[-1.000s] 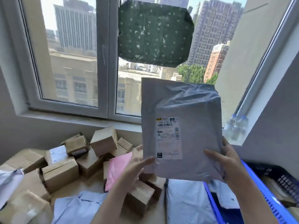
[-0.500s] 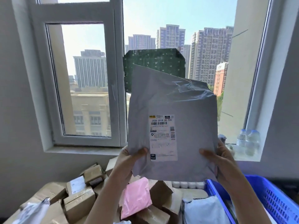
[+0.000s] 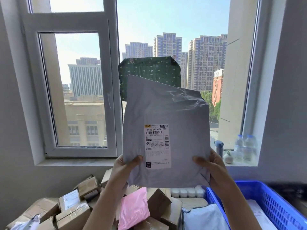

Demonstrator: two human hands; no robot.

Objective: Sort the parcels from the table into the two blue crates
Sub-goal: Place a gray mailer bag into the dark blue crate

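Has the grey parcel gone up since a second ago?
Yes, upward. The grey parcel now overlaps the green sheet, which it sat below before; the left hand and right hand reach windowsill level.

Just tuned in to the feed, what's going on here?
A person holds a grey mailer up before the window with both hands, label facing the camera: left hand and right hand each pinch a lower side edge. It is in no crate yet. Below lie cardboard boxes and a pink mailer; the blue crate at right holds a white parcel.
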